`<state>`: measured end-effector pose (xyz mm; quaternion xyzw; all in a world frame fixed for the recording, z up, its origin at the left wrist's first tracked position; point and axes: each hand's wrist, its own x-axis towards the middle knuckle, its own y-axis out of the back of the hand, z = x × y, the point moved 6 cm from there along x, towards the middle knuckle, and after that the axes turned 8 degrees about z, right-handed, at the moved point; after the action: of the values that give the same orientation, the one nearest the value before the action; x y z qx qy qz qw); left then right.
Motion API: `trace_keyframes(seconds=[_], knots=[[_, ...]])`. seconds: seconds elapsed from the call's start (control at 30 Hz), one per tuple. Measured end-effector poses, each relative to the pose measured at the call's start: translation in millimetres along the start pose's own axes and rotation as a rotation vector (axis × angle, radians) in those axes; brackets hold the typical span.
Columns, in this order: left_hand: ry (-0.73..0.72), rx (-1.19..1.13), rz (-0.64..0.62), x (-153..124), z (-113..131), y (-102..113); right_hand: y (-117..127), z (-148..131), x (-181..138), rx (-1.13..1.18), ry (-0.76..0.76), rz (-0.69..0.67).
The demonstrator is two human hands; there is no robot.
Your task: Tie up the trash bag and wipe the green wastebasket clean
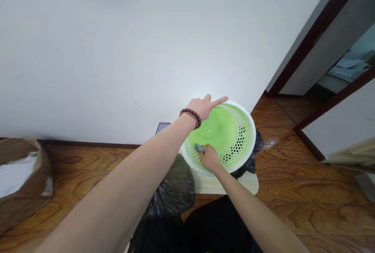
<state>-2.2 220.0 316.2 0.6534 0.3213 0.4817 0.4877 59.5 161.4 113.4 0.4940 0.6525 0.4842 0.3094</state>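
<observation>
A plastic basket [225, 124], light green inside with a white rim and rows of holes, sits tilted on a small pale wooden table [209, 184]. My left hand [203, 106], with a beaded bracelet at the wrist, grips the far rim, its index finger stretched along the edge. Inside the basket, my right hand [210, 157] is closed on a small grey cloth [199, 148] near the left wall. Most of that cloth is hidden in the fingers.
A dark plastic bag [177, 184] hangs at the table's left, and black plastic [249, 165] shows under the basket's right side. A phone [162, 127] lies by the wall [131, 49]. A cardboard box [43, 167] with papers stands on the floor at left; a doorway opens right.
</observation>
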Motion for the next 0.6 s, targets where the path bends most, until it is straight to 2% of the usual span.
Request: trace_keyframes(seconds=[0.1,0.2,0.27,0.33,0.47,0.6], knots=[[-0.024,0.004,0.003,0,3,1,2,-6,0,-0.027,0.043,-0.011],[-0.033,0.001,0.002,1,6,3,10,-2,-1,-0.137,0.164,-0.111],[-0.034,-0.006,-0.003,1,7,3,20,11,-3,-0.266,0.207,-0.188],[-0.028,-0.011,-0.005,2,8,3,34,29,-3,-0.411,0.181,-0.2],[-0.022,-0.002,-0.013,2,8,3,56,53,-3,-0.571,0.058,-0.085],[-0.027,0.024,-0.014,3,10,3,39,40,-8,-0.454,-0.034,-0.12]])
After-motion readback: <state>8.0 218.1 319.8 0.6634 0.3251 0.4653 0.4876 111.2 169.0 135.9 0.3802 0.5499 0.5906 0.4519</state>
